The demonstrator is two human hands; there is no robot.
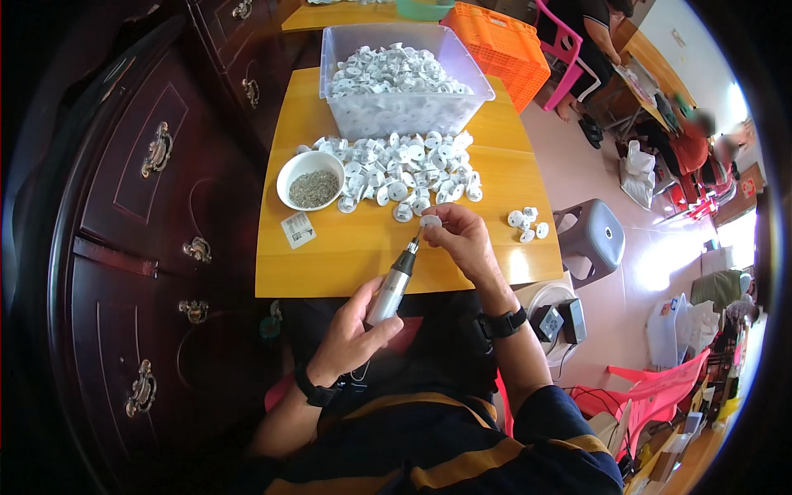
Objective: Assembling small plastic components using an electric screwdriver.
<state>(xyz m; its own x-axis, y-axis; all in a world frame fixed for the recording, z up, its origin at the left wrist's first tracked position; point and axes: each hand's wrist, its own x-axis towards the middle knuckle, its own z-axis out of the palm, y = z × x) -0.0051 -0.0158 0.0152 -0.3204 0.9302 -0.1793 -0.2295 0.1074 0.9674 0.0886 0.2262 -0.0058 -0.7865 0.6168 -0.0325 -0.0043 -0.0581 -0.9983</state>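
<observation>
Two hands: both mine, both busy over the near edge of the table.
Dresser [140,247]: dark wood, brass pulls, tight against the table's left edge, so I have no room to swing that way.
Table [363,256]: yellow wood top; the bare strip between the heap and my hands is my only free working room, and its near edge sits just under my wrists.
Bin [404,82]: clear plastic, at the far end, piled with white plastic parts, which I judge to be stock left to do.
Heap of parts [412,173]: white discs spread in front of the bin, well within reach, a lot of them.
Stool [592,235]: grey, just off the right edge, with open floor beyond.
Bowl [311,181]: white, holding small grey screws, left of the heap.
Finished group [526,224]: a few parts set apart on the right; by that count I judge the job barely started.
Left hand [351,334]: closed around the powered screwdriver [394,282], tip raised to the part.
Right hand [462,239]: fingertips pinching one white part [430,220] just above the tabletop, meeting the tip.
</observation>
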